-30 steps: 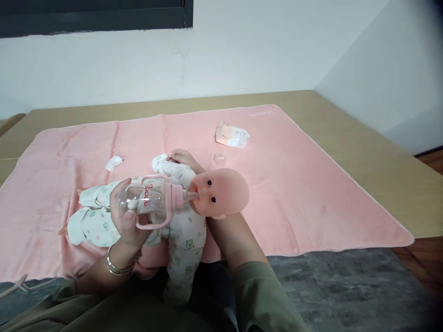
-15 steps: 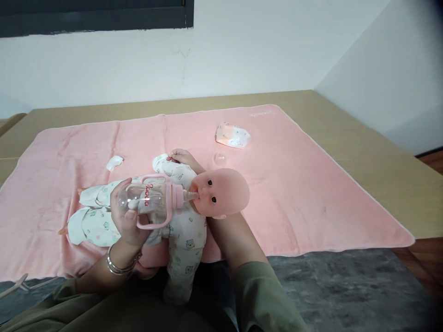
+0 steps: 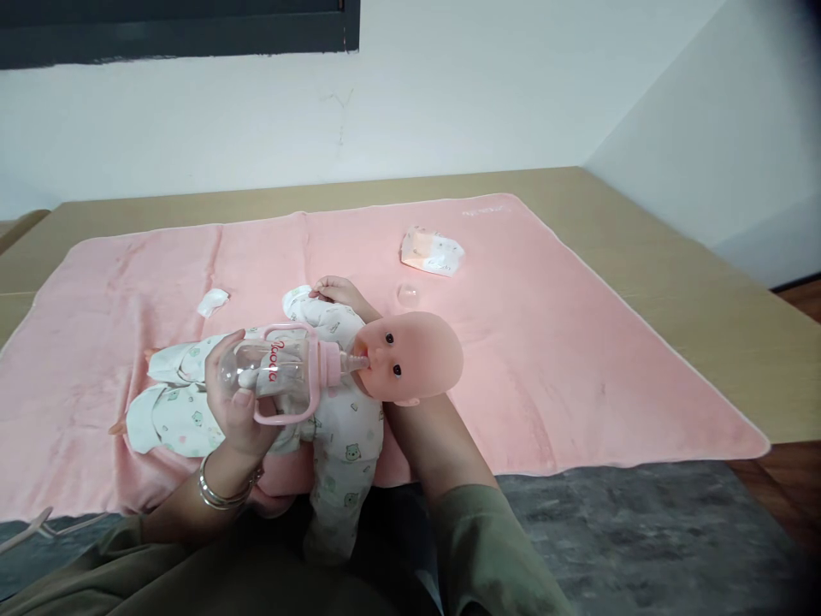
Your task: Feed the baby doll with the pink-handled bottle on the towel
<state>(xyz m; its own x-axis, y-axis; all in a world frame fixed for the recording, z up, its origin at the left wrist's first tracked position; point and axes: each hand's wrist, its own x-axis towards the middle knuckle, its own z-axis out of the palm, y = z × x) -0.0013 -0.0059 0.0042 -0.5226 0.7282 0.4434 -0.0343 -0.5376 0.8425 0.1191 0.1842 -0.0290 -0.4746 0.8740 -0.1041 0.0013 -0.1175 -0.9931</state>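
A baby doll [image 3: 346, 428] in white printed clothes lies face up, its bald head to the right across my right forearm. My left hand [image 3: 234, 406] is wrapped around a clear feeding bottle [image 3: 282, 370] with pink handles and a pink collar. The bottle lies nearly level above the doll's chest, and its teat touches the doll's mouth. My right hand [image 3: 338, 291] comes out beyond the doll's far shoulder, its fingers curled at the far sleeve around the doll's arm. Part of that grip is hidden.
A pink blanket [image 3: 545, 342] covers much of the wooden table [image 3: 693, 282]. On it lie a printed tissue pack [image 3: 431, 251], a clear dome-shaped cap [image 3: 408, 296] and a crumpled white tissue [image 3: 213, 302]. A white wall [image 3: 449, 103] rises behind.
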